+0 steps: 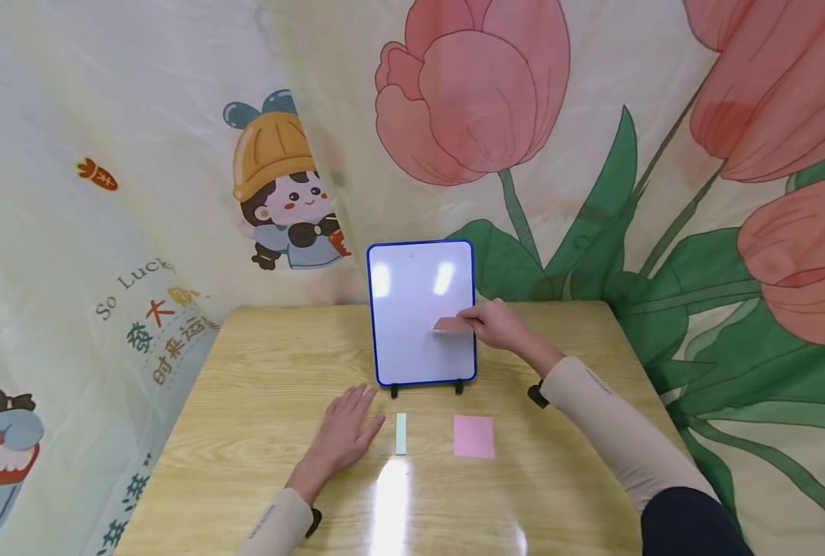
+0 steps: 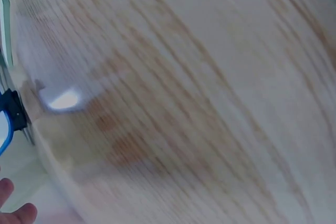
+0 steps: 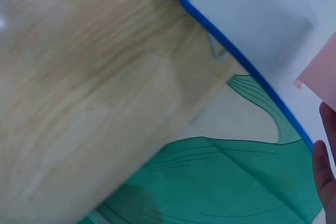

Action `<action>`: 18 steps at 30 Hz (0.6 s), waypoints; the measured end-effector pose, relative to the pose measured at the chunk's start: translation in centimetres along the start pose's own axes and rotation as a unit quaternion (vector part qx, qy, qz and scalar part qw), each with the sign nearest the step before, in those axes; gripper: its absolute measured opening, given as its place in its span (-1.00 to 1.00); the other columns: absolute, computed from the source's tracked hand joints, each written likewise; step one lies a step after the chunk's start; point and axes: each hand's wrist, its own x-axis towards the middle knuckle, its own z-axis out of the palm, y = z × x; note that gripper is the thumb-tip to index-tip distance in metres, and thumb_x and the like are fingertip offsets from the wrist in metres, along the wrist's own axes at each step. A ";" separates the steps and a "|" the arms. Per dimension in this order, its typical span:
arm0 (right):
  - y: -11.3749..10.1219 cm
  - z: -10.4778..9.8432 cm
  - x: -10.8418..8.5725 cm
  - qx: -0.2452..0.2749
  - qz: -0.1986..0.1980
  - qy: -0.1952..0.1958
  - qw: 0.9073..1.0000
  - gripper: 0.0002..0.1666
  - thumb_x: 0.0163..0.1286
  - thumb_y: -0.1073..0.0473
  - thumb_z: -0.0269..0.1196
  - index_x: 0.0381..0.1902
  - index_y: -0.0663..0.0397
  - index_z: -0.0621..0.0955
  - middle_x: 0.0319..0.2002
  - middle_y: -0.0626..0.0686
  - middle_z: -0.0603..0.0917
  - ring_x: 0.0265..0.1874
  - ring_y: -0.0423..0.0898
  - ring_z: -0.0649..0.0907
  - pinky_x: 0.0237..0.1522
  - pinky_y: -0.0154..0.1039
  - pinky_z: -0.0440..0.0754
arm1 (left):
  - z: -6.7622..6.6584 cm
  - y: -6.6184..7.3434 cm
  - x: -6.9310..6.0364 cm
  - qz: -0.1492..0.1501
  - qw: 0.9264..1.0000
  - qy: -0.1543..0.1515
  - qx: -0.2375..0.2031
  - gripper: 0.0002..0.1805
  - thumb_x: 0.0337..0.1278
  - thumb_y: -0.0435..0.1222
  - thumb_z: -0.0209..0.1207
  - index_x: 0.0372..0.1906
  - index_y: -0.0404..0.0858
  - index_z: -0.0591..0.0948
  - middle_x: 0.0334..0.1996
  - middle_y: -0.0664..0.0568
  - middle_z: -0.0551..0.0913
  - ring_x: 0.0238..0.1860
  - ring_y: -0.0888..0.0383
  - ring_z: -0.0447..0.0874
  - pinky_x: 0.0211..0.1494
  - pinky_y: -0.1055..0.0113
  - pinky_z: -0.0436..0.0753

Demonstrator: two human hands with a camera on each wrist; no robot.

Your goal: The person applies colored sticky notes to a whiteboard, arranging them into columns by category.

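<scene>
A small whiteboard [image 1: 412, 347] with a blue frame stands upright on black feet near the table's back edge. In front of its lower right part, my right hand [image 1: 499, 324] pinches a salmon-pink sticky note [image 1: 450, 325] by its right side. In the right wrist view the note [image 3: 321, 72] shows close to the board, one corner curled; whether it touches the surface I cannot tell. My left hand [image 1: 343, 432] rests on the table with its fingers extended, left of a narrow pale-green paper strip [image 1: 401, 434]. Only some left fingertips [image 2: 23, 213] show in the left wrist view.
A square pink sticky note [image 1: 473, 437] lies on the wooden table [image 1: 280, 355], right of the strip. Behind the table hangs a printed cloth [image 1: 329, 46] with tulips and cartoon figures. Light glares off the board and the table's front.
</scene>
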 end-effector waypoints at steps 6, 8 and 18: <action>-1.7 -1.1 2.3 -0.014 0.003 0.015 1.000 -0.71 0.46 0.22 0.18 0.04 0.00 0.74 -0.05 0.08 0.78 -0.17 0.02 0.76 -0.09 -0.09 0.73 | 0.1 -0.5 -0.3 -0.015 1.000 0.006 -0.006 -0.36 0.45 0.05 -0.05 0.46 -0.21 0.32 0.42 -0.26 0.35 0.43 -0.30 0.26 0.43 -0.29 0.23; -2.2 -1.4 3.0 -0.017 0.002 0.016 1.000 -0.69 0.46 0.21 0.17 0.06 -0.01 0.73 -0.03 0.07 0.77 -0.13 0.02 0.76 -0.06 -0.07 0.73 | 0.3 -0.7 -0.4 -0.020 1.000 0.007 -0.010 -0.36 0.46 0.06 -0.05 0.46 -0.20 0.33 0.42 -0.26 0.35 0.44 -0.29 0.25 0.43 -0.29 0.23; -4.2 -1.8 5.9 -0.025 -0.017 0.040 0.999 -0.68 0.47 0.22 0.15 0.09 0.01 0.71 0.00 0.08 0.76 -0.05 0.02 0.75 0.05 -0.07 0.70 | 0.7 -1.0 -1.1 -0.041 0.999 0.003 -0.017 -0.35 0.47 0.10 -0.10 0.48 -0.14 0.32 0.45 -0.26 0.30 0.46 -0.26 0.22 0.42 -0.34 0.18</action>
